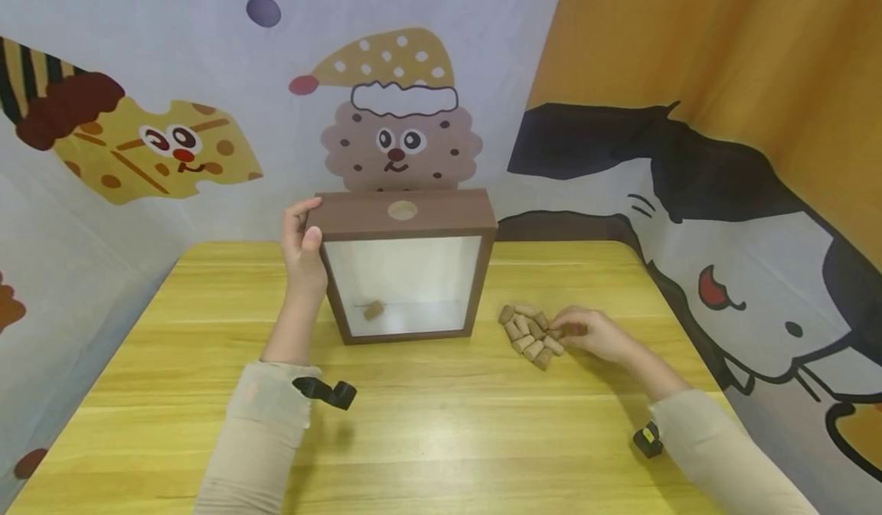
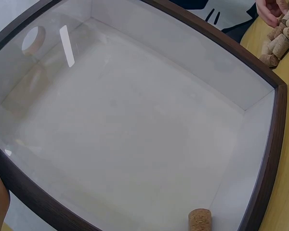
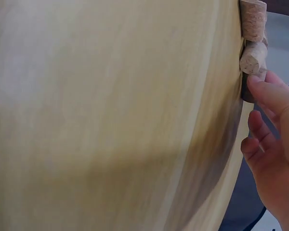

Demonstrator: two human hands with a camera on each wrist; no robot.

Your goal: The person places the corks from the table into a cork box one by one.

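A shallow brown box [image 1: 441, 213] with a clear front stands upright on the table, a round hole [image 1: 403, 210] in its top. My left hand [image 1: 302, 255] grips its upper left corner, thumb on the front edge. One cork [image 1: 374, 311] lies inside at the bottom; the left wrist view shows this cork [image 2: 200, 220] near the lower edge. To the right of the box is a pile of several corks [image 1: 527, 337]. At the pile's right side my right hand [image 1: 594, 334] pinches a cork [image 3: 249, 90] between thumb and finger, the other fingers loosely curled.
Everything stands on a yellow wood-grain table [image 1: 427, 423]. Behind it hangs a cloth [image 1: 592, 56] printed with cartoon figures, close to the table's back edge. A small black device [image 1: 327, 392] sits at the left wrist, another black device [image 1: 648, 440] at the right.
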